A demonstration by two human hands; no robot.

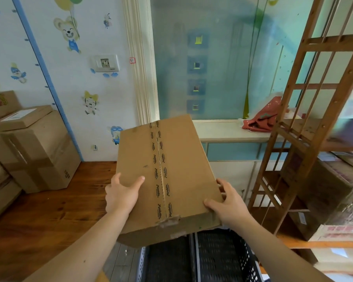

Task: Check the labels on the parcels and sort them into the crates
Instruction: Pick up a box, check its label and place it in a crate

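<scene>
- The parcel [189, 159] hangs above the crates [194, 259], its long axis and taped seam [159, 159] pointing away from the person, far end raised.
- The left hand [120, 194] and right hand [230, 202] clasp its near sides.
- The crates show only dark slats.

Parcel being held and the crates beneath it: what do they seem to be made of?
Parcel: brown corrugated cardboard, matte and scuffed, its seam closed with printed tape that is peeling at the near end. Crates: probably moulded plastic, dark, with a perforated lattice wall and a paler rim; they are blurred, so this is not certain.
</scene>
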